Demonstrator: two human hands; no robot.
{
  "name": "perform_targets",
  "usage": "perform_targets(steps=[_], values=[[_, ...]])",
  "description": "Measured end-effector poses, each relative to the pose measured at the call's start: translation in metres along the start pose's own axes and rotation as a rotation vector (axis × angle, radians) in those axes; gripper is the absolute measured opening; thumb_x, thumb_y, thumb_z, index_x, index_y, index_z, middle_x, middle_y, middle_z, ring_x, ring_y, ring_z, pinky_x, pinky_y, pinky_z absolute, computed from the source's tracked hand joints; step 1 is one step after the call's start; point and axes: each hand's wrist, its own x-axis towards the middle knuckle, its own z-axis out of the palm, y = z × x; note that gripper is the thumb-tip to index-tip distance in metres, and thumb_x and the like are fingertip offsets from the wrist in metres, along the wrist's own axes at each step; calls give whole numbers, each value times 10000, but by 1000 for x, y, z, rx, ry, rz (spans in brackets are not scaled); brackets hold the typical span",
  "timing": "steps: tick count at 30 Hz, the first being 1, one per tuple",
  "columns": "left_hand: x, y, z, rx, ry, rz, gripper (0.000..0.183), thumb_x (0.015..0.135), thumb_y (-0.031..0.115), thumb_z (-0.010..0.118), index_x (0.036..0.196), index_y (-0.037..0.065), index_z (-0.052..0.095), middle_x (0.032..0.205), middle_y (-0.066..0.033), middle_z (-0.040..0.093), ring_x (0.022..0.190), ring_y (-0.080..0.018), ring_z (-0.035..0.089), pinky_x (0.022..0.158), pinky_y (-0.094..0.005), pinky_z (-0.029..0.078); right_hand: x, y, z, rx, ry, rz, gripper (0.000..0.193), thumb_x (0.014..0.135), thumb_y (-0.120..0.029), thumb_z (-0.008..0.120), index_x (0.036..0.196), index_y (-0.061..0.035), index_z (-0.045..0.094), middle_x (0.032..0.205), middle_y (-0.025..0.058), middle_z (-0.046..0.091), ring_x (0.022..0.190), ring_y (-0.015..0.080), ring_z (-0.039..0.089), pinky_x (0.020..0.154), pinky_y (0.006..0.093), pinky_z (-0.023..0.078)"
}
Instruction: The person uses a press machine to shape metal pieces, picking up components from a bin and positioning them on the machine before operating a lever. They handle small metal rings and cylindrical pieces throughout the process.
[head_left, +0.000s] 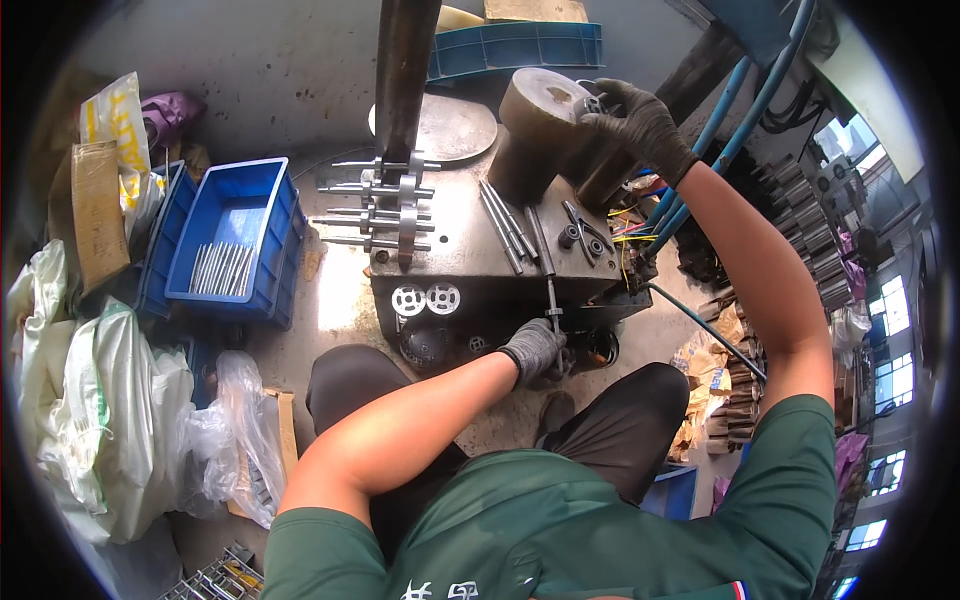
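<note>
My left hand [537, 347], in a dark grey glove, is closed round a thin metal shaft [553, 316] with a small collar, held upright at the bench's front edge. My right hand [645, 125], also gloved, reaches to the top of a thick steel cylinder [540, 92]. Its fingers pinch a small metal part [592, 104], whose exact kind I cannot make out. Between the hands, several loose metal rods [506, 226] lie on the metal bench [465, 260]. Pliers [578, 226] rest to their right, beside small dark rings [596, 246].
Shafts with gear-like discs [407, 215] line the bench's left side, by a steel post [402, 90]. A blue bin [238, 225] with several metal rods stands at left, near white sacks [110, 400]. Blue hoses [735, 125] and a green hose [705, 328] run at right.
</note>
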Motion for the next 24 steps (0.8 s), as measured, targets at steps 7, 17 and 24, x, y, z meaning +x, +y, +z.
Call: perform_targets(steps=[7,17,24], values=[[17,-4,-4,-389,-47,-14,139,1035,123,554,1136,32,522,887,-153,661,678,-279,667,527,-431,585,44,-9,16,-119,-28,80,700,780,-459,850,1279,5,688,1188,187,741,1073,283,721,988,355,550],[41,-11,-15,-213,6,166,196,1022,149,621,1141,-5,605,892,-124,696,757,-234,702,631,-380,589,35,-9,14,-183,23,6,634,846,-454,805,1263,9,690,1214,216,718,1081,322,713,966,378,556],[40,-5,-22,-237,29,132,230,982,107,676,1172,11,588,890,-106,674,778,-229,694,627,-376,581,-81,-30,-58,-296,-158,-191,357,882,-201,780,1155,15,704,1024,149,716,998,284,682,930,401,547]])
